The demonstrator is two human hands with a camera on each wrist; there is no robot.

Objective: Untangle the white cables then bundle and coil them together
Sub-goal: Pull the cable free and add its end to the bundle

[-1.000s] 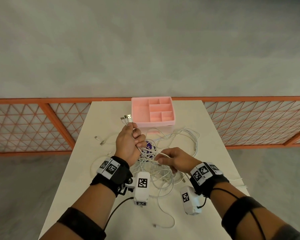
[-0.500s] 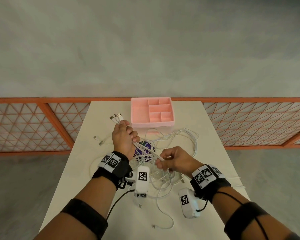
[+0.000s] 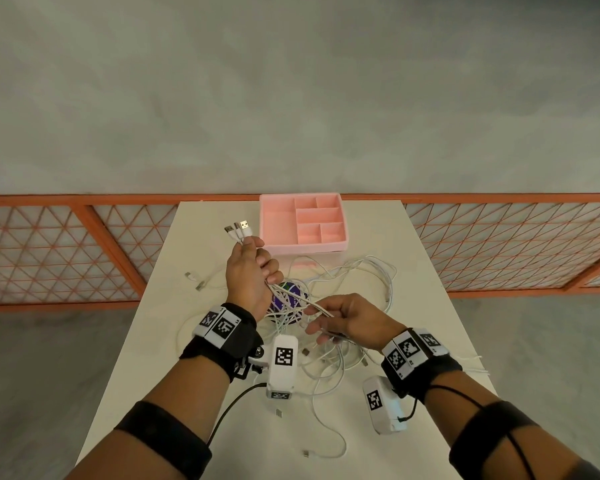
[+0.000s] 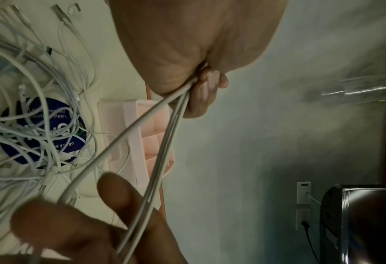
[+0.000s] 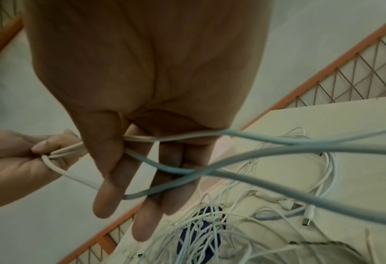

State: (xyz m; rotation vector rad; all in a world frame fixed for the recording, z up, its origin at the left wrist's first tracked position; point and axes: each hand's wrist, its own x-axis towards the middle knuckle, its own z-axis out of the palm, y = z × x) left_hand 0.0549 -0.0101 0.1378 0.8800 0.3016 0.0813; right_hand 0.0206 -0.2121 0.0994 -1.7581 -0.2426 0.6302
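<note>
My left hand (image 3: 257, 268) is raised over the white table (image 3: 160, 393) and grips several white cables in a fist; their USB plugs (image 3: 239, 230) stick out above it. The held strands (image 3: 302, 301) run down to my right hand (image 3: 326, 327), which holds them loosely between thumb and fingers (image 5: 110, 196). In the left wrist view the same strands (image 4: 160, 142) stretch taut between my left hand (image 4: 205, 89) and right hand (image 4: 85, 223). The rest of the cables lie in a tangle (image 3: 354, 282) on the table under and behind both hands.
A pink compartment tray (image 3: 302, 249) sits at the table's far edge, just beyond my left hand. A round blue sticker (image 3: 288, 292) lies under the tangle. Loose plugs lie at the left (image 3: 194, 280) and near the front (image 3: 305, 453). An orange mesh fence (image 3: 499, 244) flanks the table.
My left hand has lifted and moved a little left and away with the plug ends, drawing the strands taut. My right hand stays in place with its fingers more spread.
</note>
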